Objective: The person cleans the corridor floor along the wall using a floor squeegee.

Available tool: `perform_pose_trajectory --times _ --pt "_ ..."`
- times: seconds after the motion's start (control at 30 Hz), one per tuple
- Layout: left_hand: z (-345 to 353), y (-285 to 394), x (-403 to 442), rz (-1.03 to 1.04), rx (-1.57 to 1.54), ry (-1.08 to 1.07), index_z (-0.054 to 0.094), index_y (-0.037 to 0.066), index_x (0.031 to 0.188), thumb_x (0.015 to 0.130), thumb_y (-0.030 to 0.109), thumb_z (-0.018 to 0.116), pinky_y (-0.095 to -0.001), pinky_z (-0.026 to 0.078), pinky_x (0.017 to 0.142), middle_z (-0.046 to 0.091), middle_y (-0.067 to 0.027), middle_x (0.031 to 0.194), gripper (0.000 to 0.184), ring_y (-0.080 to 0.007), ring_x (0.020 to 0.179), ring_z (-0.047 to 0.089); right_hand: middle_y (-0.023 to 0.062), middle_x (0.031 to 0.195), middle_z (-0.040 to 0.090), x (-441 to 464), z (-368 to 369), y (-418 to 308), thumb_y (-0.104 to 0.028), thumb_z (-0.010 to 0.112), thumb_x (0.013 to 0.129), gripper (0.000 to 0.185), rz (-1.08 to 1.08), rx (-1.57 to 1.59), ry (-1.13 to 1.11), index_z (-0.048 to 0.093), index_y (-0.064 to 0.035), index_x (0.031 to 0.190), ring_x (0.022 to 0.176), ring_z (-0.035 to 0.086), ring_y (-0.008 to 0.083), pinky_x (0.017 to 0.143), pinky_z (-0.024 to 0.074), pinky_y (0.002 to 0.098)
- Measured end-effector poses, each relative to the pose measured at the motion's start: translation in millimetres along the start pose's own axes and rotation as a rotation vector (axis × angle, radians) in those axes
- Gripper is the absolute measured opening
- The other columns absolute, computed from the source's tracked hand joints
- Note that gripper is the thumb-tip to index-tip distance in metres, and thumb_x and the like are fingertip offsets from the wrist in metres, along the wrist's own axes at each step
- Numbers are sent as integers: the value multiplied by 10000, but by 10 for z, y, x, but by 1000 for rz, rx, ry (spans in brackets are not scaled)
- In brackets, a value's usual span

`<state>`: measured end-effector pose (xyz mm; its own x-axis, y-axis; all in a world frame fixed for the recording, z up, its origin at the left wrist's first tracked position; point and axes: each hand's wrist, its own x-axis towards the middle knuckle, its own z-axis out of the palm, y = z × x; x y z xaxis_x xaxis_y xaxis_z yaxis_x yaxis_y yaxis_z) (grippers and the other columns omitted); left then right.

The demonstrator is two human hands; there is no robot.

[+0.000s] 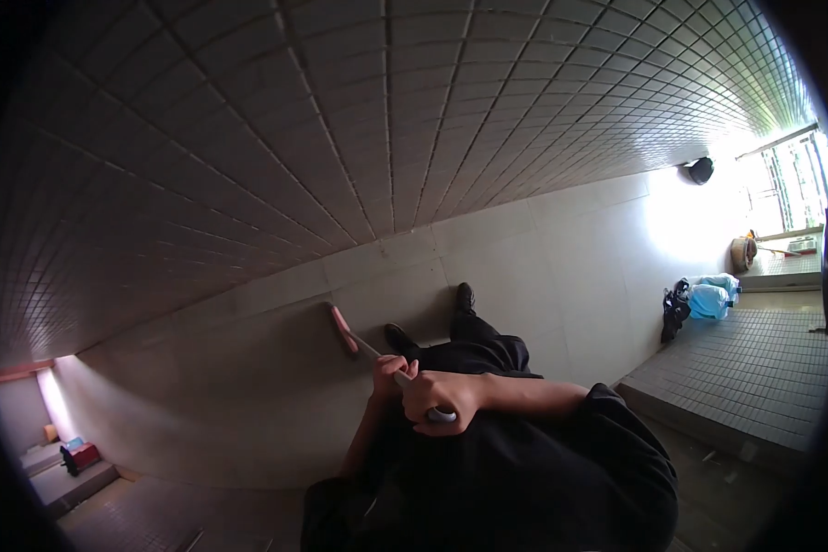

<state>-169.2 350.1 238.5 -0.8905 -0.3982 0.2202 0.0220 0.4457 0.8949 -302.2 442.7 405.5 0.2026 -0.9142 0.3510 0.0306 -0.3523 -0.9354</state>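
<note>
Both of my hands are closed round the pale handle of a broom (343, 329), whose narrow pinkish head is down at the floor, left of my feet. My left hand (391, 375) grips lower on the handle, nearer the head. Higher up, my right hand (440, 402) is wrapped round the top part, and the white handle end (442, 416) pokes out of the fist. The bristles are too small to make out.
A tiled wall (386, 120) runs along the pale floor (543, 267). At the right are blue bags (711, 299), dark items (676, 311), a bucket-like container (743, 253) and a dark round object (700, 171). A red box (83, 455) stands far left beside a ledge.
</note>
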Motion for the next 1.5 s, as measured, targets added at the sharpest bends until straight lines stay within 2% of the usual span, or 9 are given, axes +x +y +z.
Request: perform_pose_trajectory --times 0.27,0.43,0.7,0.8,0.97,1.07,1.23,1.33,1.5 --pt "558 233 531 175 -123 -16 371 79 514 702 59 687 -376 324 410 410 -78 454 368 -268 404 455 125 567 506 -325 -438 -431 -97 608 712 227 34 -90 -3 446 -44 562 588 528 325 573 405 396" --pt "772 355 782 169 -130 -46 375 77 528 708 42 671 -370 329 420 419 -76 474 348 -267 424 465 137 585 531 -481 -743 -561 -136 621 701 219 46 -100 -69 470 -36 578 611 543 343 587 413 415" --pt "883 457 993 202 289 -42 390 59 565 716 27 660 -358 381 504 453 -80 533 310 -280 492 481 145 591 548 -452 -932 -586 -191 641 648 218 8 -184 -145 502 -34 589 640 559 367 615 423 451" --pt "1059 421 1040 280 68 310 424 60 605 745 37 655 -350 407 542 465 -82 550 271 -278 511 483 147 593 553 -423 -953 -568 -194 640 633 204 -1 -216 -163 518 -36 591 650 564 372 620 429 459" --pt "1076 519 1034 188 204 360 457 59 665 778 33 628 -342 413 537 471 -86 561 206 -270 525 492 134 576 550 -367 -945 -535 -178 634 630 173 -28 -218 -254 532 -47 584 653 573 355 621 439 448" --pt "1131 426 881 25 58 392 523 89 757 822 61 630 -306 411 733 546 -38 798 129 -198 798 511 128 572 555 -328 -971 -533 -171 631 629 161 -41 -211 -323 538 -49 581 651 578 345 623 444 438" --pt "1097 309 873 85 72 419 522 81 741 824 58 614 -318 419 707 553 -42 761 126 -197 767 517 129 586 578 -201 -1004 -594 -170 627 618 145 -38 -214 -452 563 -43 589 645 587 348 625 452 440" --pt "1024 371 1017 198 156 410 454 65 678 793 -1 597 -343 405 502 487 -83 583 195 -266 486 489 129 586 581 -178 -958 -604 -169 626 620 142 -55 -226 -475 568 -42 594 635 589 347 617 453 443" --pt "882 546 981 200 77 296 468 70 645 790 -12 590 -340 417 541 500 -64 586 206 -249 497 469 126 573 561 -231 -854 -791 -173 630 622 161 -123 -208 -391 536 -47 590 609 586 339 588 451 432"
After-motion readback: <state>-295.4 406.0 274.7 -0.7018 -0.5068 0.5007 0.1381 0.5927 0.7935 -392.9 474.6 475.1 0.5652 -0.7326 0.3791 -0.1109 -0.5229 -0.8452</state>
